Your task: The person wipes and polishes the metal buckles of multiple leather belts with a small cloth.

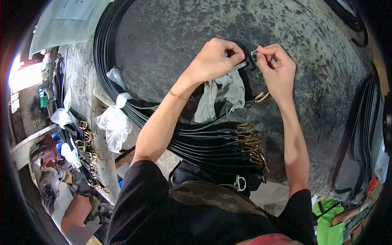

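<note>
Above the dark, stained table (163, 45), my left hand (222, 57) is closed in a pinch on the end of a black strap, beside a pale cloth (222, 94) hanging below it. My right hand (275, 63) pinches a small greenish item (254, 54) close to a short black piece (250, 63) between the hands. What the greenish item is cannot be made out. A gold buckle (261, 96) lies on the table below my right hand. Nearer my body, a bundle of black straps (196, 141) ends in several gold buckles (251, 143).
Long black straps (100, 53) curve along the left, tied with white plastic (114, 122). More buckled straps (87, 143) hang at the left above leather scraps (75, 210). Black straps (359, 130) lie at the right. Another person's arm (347, 215) shows at the lower right.
</note>
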Demonstrator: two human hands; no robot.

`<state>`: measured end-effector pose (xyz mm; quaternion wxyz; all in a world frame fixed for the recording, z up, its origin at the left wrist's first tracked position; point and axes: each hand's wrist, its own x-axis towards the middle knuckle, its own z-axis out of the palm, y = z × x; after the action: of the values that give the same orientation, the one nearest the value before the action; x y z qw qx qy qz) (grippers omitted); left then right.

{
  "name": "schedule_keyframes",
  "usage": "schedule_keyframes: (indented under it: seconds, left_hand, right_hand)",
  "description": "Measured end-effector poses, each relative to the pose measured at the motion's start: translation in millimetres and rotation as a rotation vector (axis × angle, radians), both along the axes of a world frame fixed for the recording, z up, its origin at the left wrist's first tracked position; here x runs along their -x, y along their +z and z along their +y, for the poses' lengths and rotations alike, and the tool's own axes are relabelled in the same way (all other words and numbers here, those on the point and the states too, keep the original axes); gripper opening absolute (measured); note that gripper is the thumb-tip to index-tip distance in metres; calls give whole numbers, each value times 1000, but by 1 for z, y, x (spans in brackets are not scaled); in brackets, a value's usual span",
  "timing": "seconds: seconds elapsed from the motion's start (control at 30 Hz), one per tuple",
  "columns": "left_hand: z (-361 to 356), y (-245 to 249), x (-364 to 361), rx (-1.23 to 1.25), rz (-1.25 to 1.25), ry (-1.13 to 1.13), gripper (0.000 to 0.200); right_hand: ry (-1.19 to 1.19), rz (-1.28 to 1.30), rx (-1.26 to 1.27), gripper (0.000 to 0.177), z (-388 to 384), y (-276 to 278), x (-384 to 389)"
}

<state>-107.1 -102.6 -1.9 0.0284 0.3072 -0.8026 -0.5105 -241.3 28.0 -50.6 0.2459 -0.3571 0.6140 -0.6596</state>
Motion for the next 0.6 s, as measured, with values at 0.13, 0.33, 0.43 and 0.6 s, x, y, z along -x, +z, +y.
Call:
schedule_keyframes:
  seconds: [0.13, 0.33, 0.43, 0.6]
  left_hand:
    - [0, -3, 0, 0, 12, 1, 22]
    - [-1, -11, -1, 46, 127, 14, 22]
    - [-2, -11, 0, 48, 131, 8, 22]
    - [-3, -5, -1, -3, 35, -30, 23]
  right_hand:
    - [21, 34, 14, 8, 0, 0, 0]
    - [27, 69, -32, 9, 0, 1, 1]
    - [37, 134, -12, 9, -1, -4, 3]
    - [38, 212, -17, 9, -2, -5, 5]
